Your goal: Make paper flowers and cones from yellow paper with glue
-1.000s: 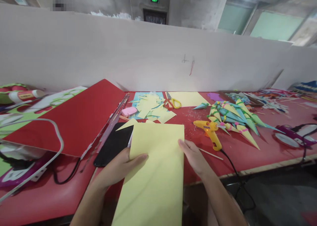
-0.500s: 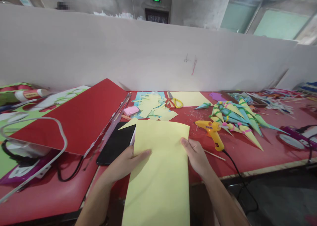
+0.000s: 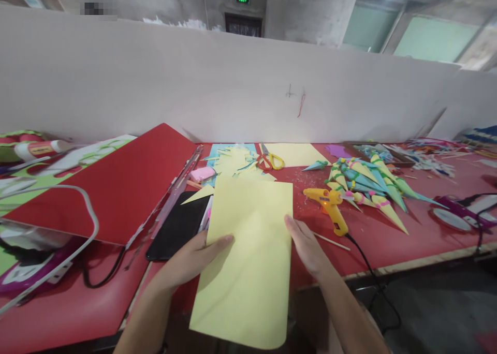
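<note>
- Behind the far edge of the red table (image 3: 376,245), a white partition (image 3: 194,85) spans the whole width.
- Toward the table's left end, a red board (image 3: 128,188) sits tilted, one corner pointing up at the partition.
- Over the middle of the near edge, a yellow sheet (image 3: 248,261) is held up, its top end above the table and its lower end reaching past that edge.
- At the sheet's left side, the left hand (image 3: 198,255) is clamped on it, thumb flat on the upper face, fingers hidden beneath.
- At the right side, the right hand (image 3: 305,240) grips the sheet's edge, thumb tip on top; the fingers behind are out of sight.
- Right of the middle, yellow and blue paper cones (image 3: 367,178) lie heaped.
- Near the left hand, a black phone (image 3: 174,230) lies partly under a yellow paper triangle (image 3: 200,194).
- Toward the far edge, cut paper scraps (image 3: 229,162) form a pile.
- Between the right hand and the cones lies a yellow glue gun (image 3: 330,206).
- Just beside the scraps, scissors (image 3: 268,156) lie near the far edge.
- Left of the scraps rests a pink block (image 3: 202,174).
</note>
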### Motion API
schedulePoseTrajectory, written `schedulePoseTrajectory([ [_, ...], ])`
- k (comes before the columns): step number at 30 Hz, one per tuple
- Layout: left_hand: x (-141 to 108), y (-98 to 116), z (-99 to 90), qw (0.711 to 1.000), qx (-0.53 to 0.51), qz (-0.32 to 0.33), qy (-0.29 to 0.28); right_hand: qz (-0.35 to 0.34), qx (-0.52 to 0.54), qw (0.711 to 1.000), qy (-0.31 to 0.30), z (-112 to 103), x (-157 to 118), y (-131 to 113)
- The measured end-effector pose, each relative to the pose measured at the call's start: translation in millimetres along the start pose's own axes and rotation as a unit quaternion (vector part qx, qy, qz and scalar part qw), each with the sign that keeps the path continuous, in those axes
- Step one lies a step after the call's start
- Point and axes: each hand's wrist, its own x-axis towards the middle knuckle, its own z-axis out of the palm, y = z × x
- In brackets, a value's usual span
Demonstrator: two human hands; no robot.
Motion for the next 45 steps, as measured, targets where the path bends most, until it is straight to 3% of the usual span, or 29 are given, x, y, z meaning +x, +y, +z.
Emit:
schedulePoseTrajectory([
  [4, -1.8, 5.0, 3.0, 1.000, 0.007, 0.004, 0.026, 0.000, -0.026, 1.000, 0.001, 0.0, -0.5, -0.6],
  [9, -2.2, 5.7, 7.8, 0.998, 0.019, 0.035, 0.042, -0.023, -0.055, 0.997, -0.054, -1.9, 3.5, 1.8],
  [18, 0.8, 2.0, 3.5, 0.996, 0.043, 0.049, 0.061, 0.010, -0.026, 0.997, -0.077, -3.8, 0.8, -0.1],
  [24, -0.8, 3.6, 3.6, 0.996, 0.023, 0.050, 0.066, -0.016, -0.039, 0.991, -0.130, -5.4, 1.4, 0.0],
  [28, -0.5, 3.2, 3.2, 0.997, 0.018, 0.047, 0.061, -0.038, -0.059, 0.989, -0.129, -5.2, 3.2, 1.5],
  [34, 1.2, -0.2, 4.3, 0.996, 0.012, 0.059, 0.072, -0.016, -0.083, 0.993, -0.086, -6.1, -0.5, 2.0],
  [36, 1.7, -1.2, 4.1, 0.995, 0.010, 0.062, 0.074, -0.012, -0.089, 0.991, -0.097, -6.6, -2.5, -1.6],
  [45, 2.7, -1.5, 1.5, 0.995, 0.006, 0.054, 0.090, -0.082, -0.143, 0.979, -0.116, -8.1, 4.1, 1.7],
])
